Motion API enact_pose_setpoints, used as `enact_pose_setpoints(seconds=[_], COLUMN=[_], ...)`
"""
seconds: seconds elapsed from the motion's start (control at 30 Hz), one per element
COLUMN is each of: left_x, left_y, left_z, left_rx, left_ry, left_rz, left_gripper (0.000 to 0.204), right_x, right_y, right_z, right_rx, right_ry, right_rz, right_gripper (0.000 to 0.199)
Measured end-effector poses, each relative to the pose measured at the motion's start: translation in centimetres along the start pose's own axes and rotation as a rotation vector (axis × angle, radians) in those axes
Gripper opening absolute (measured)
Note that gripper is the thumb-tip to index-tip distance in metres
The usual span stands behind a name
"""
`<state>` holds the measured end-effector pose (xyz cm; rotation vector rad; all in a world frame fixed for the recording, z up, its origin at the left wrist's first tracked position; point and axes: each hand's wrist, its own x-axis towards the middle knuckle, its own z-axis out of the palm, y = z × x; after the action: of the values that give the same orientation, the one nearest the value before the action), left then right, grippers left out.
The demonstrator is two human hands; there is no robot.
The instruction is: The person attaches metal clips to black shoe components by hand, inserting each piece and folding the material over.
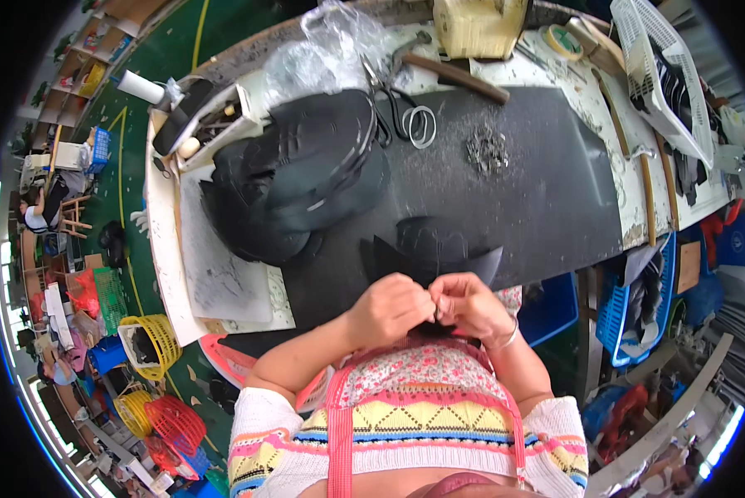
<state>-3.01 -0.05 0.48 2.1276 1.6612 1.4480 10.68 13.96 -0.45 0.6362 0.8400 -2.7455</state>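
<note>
A: Right in front of the patterned knitted top (422, 415), both bare hands are brought close together. By the left hand (391, 309) the fingers are curled in and pressed together; by the right hand (470, 307) thumb and forefinger are pinched.

B: And what is clamped there?

A: A small dark piece (436, 324), gripped by both sets of fingertips and mostly covered by them, so its shape cannot be told. It is held over the near edge of the worktable, just below a black sheet-like piece with pointed corners (430, 241), which is laid on the black mat (555, 191).

B: Containers next! At the upper right, a white slotted plastic basket (638, 46) is filled with dark strips edged in white. Below it, a light-blue plastic basket (612, 332) is loaded with dark pieces.

A: On the table's left, small tools are kept in an open white box (244, 129), too jumbled to be sorted by eye. On the floor, something dark is carried in a yellow slatted plastic basket (173, 344).

B: Loose on the mat, small metallic bits (488, 151) are heaped, and a tall pile of curved black pieces (322, 158) is stacked at the left.

A: Any lettering?

B: A pale mark is borne by the dark-blue bin (727, 259) at far right, too small to be made out.
</note>
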Motion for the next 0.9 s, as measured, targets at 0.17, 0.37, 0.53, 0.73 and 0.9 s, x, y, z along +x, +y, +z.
enact_pose_setpoints(seconds=[0.17, 0.37, 0.53, 0.73, 0.9], left_x=[0.0, -0.6, 0.7, 1.5, 1.5], left_y=[-1.8, -3.1, -4.0, -4.3, -4.6], left_z=[0.1, 0.7, 2.2, 3.6, 3.6], left_rx=[-0.102, 0.087, 0.332, 0.117, -0.282], left_ry=[0.071, 0.130, 0.006, 0.139, 0.204], left_rz=[-0.234, -0.368, -0.742, -0.744, -0.868], left_gripper=[0.026, 0.030, 0.039, 0.020, 0.009], right_x=[1.1, 1.5, 2.9, 3.7, 3.7], right_y=[-0.7, -0.5, 0.1, 0.5, -0.1], right_z=[-0.3, 0.0, -0.8, -1.2, -1.1], right_rx=[0.169, 0.017, -0.487, -0.568, -0.540], right_ry=[0.075, 0.230, 0.614, 0.694, 0.666], right_rz=[-0.013, -0.136, -0.515, -0.599, -0.571], right_gripper=[0.007, 0.007, 0.009, 0.005, 0.008])
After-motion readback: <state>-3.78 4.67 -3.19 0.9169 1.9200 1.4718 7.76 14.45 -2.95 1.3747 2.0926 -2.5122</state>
